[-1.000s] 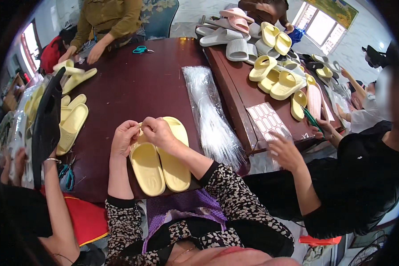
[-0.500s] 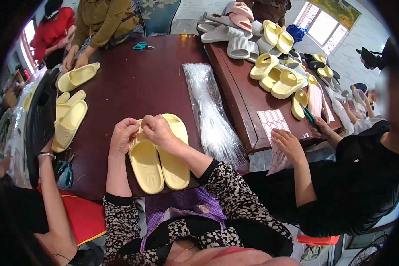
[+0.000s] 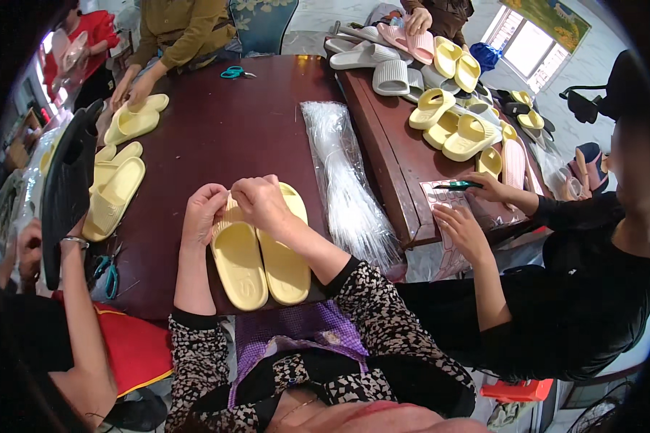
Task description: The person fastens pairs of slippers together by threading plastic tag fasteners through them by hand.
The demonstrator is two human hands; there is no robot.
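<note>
A pair of pale yellow slide slippers (image 3: pixel 240 268) lies side by side before me at the table's near edge, toes pointing away. Over their toe ends my two hands come close together. My left hand (image 3: pixel 205 213) is closed in a pinch beside the left slipper's toe. Crossing above the straps, my right hand (image 3: pixel 260 205) is also pinched, its fingertips near those of the left. Whatever thin thing lies between the fingertips is hidden or too small to name.
A bundle of clear plastic ties (image 3: pixel 339 169) lies right of the slippers. Teal scissors (image 3: pixel 110 278) rest at the left, another teal pair (image 3: pixel 235 72) far off. Yellow slippers (image 3: pixel 117 198) stand by a left co-worker. A slipper pile (image 3: pixel 440 86) covers the right table; a co-worker's hand (image 3: pixel 464 232) is below it.
My hands stay pinched at the toes, barely shifted. The right co-worker's green-handled tool has moved left over the label sheet. At the far pile, a person's hand now rests on a pink slipper.
</note>
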